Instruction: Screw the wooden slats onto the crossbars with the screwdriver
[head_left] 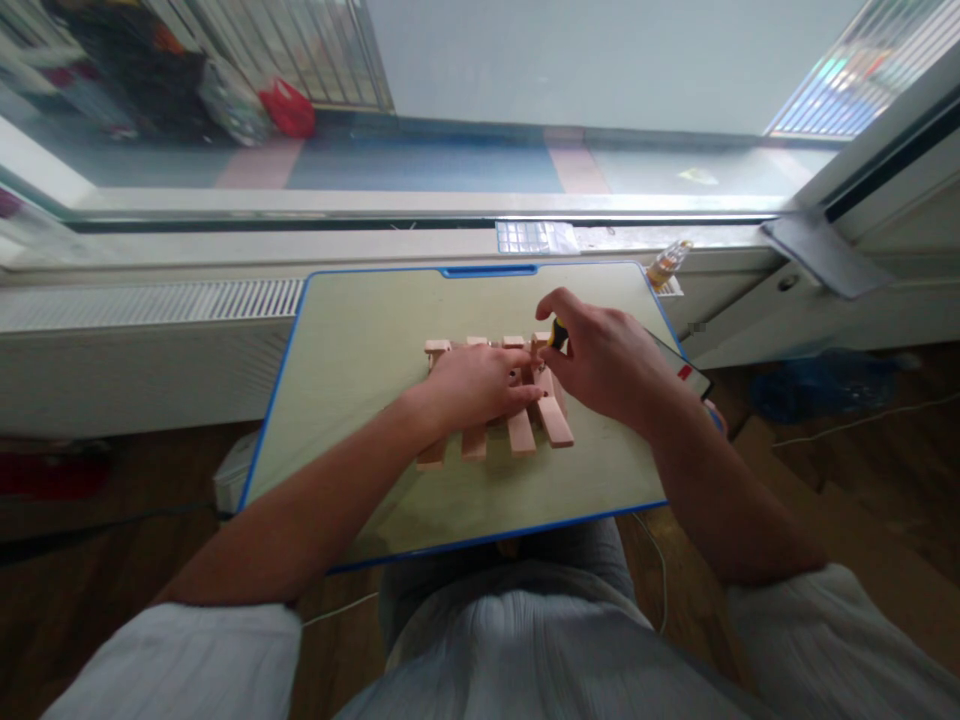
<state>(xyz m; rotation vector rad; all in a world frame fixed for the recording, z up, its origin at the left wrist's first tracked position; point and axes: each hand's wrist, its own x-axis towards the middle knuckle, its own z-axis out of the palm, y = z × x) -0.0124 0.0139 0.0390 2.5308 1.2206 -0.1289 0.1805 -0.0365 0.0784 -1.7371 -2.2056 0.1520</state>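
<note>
A small slatted wooden frame (523, 434) of pale blocks lies on the folding table (360, 330). Over its middle and left part lies my left hand (476, 382), gripping it with the index finger and thumb reaching toward the right-hand slat. My right hand (611, 360) is closed on a screwdriver with a black and yellow handle (558, 334), held at the frame's right end. The tool's tip is too small to make out. Dark holes show in some slats, and my left hand hides much of the frame's left side.
A dark-edged phone-like slab (679, 362) lies at the table's right edge, partly behind my right forearm. On the windowsill are a clear compartment case (525, 237) and a bottle (669, 265) with amber contents. A radiator (150, 310) stands at the left below the window.
</note>
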